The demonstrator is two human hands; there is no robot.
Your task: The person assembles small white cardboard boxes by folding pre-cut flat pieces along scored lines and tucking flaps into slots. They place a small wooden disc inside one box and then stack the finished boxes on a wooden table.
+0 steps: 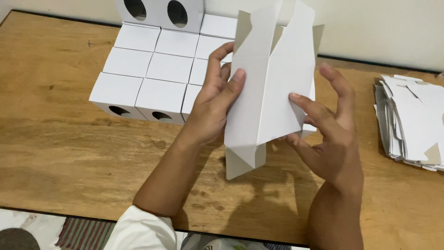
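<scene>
White cardboard box point(270, 78) half-formed, gripped by left hand point(213, 104), right hand point(330, 134) spread wide against it. Best squaring creases gently, away from finished boxes point(159, 69) at tabletop point(55, 139) back edge.

A worn wooden table point(69, 153) stands against a pale wall point(379, 28), above patterned flooring point(78, 234).
</scene>
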